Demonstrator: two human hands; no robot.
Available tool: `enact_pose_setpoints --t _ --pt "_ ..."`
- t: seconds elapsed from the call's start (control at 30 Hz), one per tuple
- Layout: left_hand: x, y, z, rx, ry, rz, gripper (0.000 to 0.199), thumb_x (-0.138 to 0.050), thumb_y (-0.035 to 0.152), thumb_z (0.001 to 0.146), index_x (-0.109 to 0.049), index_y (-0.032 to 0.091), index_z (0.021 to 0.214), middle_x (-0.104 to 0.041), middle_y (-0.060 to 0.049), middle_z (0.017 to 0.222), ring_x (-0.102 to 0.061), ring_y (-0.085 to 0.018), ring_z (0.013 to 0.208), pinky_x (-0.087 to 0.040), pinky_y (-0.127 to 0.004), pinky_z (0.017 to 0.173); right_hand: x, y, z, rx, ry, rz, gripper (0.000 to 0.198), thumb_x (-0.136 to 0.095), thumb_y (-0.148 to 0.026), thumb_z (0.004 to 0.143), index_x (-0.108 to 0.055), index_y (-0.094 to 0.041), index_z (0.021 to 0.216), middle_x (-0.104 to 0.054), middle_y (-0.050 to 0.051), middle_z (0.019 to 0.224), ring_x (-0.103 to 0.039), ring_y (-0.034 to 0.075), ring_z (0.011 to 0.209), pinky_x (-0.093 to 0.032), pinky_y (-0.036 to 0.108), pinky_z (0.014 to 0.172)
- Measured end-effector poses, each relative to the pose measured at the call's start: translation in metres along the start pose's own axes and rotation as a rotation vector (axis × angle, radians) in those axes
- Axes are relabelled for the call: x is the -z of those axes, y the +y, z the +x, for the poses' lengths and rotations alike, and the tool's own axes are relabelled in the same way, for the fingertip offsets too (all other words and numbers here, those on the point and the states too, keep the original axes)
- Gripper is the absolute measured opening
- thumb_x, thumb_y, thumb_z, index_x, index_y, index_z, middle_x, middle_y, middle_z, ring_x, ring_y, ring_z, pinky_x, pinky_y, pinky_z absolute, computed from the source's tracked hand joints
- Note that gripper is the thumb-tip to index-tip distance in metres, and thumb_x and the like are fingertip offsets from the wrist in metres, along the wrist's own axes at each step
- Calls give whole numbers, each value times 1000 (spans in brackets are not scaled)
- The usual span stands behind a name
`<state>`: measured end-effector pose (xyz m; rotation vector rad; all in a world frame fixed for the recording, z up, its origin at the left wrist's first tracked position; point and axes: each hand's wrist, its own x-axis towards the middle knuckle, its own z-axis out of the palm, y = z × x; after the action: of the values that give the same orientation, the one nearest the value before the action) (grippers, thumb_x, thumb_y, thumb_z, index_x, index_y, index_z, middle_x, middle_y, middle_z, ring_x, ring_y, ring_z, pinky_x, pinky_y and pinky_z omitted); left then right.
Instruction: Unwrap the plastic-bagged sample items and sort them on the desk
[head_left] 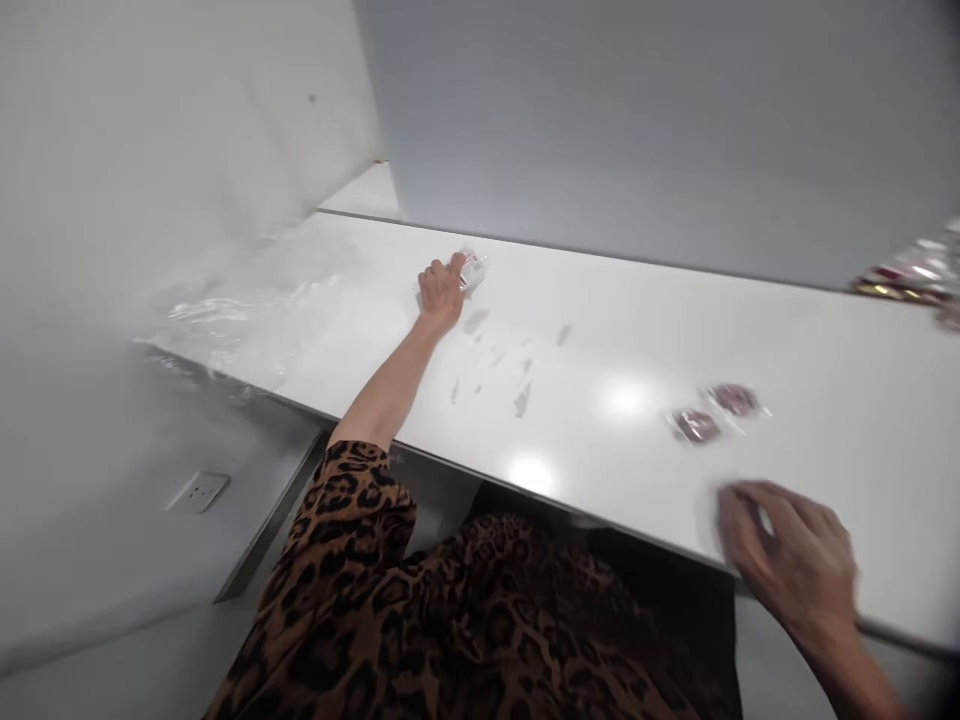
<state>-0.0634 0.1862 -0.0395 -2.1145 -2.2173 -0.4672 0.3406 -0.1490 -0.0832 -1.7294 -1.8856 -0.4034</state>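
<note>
My left hand [442, 293] is closed on a small clear plastic packet [474, 270] with some red on it, towards the back of the white tabletop [600, 300]. Part of the packet is hidden under the fingers. Over the table's front edge on the right, my right hand [795, 550] is bent at the fingers, and motion blurs it. Its fingertips cannot be made out, and no object shows in it. Just beyond it lie two clear packets with dark red contents, one nearer [697, 427] and one farther [735, 401].
Crumpled clear plastic sheeting [240, 310] covers the table's left end and hangs over the edge. Greyish smudges [523, 400] mark the middle of the top. Shiny red, gold and clear packages [911, 278] lie at the far right. A grey panel [645, 130] rises behind.
</note>
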Motion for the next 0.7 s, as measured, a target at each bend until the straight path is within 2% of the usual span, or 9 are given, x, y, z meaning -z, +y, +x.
enact_pose_setpoints --t 0.17,0.3,0.4,0.5,0.57,0.7 --pt "4 56 -49 -157 -60 -50 58 -57 20 100 -46 27 156 -56 -17 145 -56 -34 137 -41 -46 120 -10 10 -11 -20 -54 28 23 -53 -28 106 -75 -20 105 -79 15 113 -71 31 105 -51 45 95" --pt "7 95 -89 -260 -86 -32 55 -54 20 101 -46 27 154 -55 -17 143 -57 -35 133 -43 -48 119 -8 10 -6 8 -65 63 28 -49 -29 105 -75 -19 105 -77 13 114 -67 30 103 -49 44 90" --pt "6 116 -112 -313 -104 -22 61 -55 22 97 -45 29 156 -55 -17 143 -56 -38 129 -47 -53 115 -5 17 7 37 -135 134 29 -47 -31 106 -73 -17 109 -76 15 114 -66 30 103 -51 44 88" --pt "1 123 -125 -333 -41 -23 61 -62 25 96 -48 29 156 -56 -17 144 -55 -37 131 -47 -53 112 -8 33 36 16 -157 209 31 -51 -34 103 -71 -17 118 -75 19 118 -66 36 111 -54 50 93" --pt "-3 122 -129 -332 47 -48 57 -69 29 96 -55 29 151 -53 -18 152 -52 -37 141 -41 -51 116 -13 43 60 -22 -134 257 32 -55 -35 99 -70 -18 121 -74 19 121 -64 39 115 -54 57 97" --pt "-11 116 -128 -353 173 -173 50 -81 36 91 -67 29 138 -52 -17 160 -45 -37 151 -34 -52 122 -23 44 98 -126 -139 403 26 -58 -34 96 -71 -22 115 -75 16 116 -65 39 118 -53 60 100"
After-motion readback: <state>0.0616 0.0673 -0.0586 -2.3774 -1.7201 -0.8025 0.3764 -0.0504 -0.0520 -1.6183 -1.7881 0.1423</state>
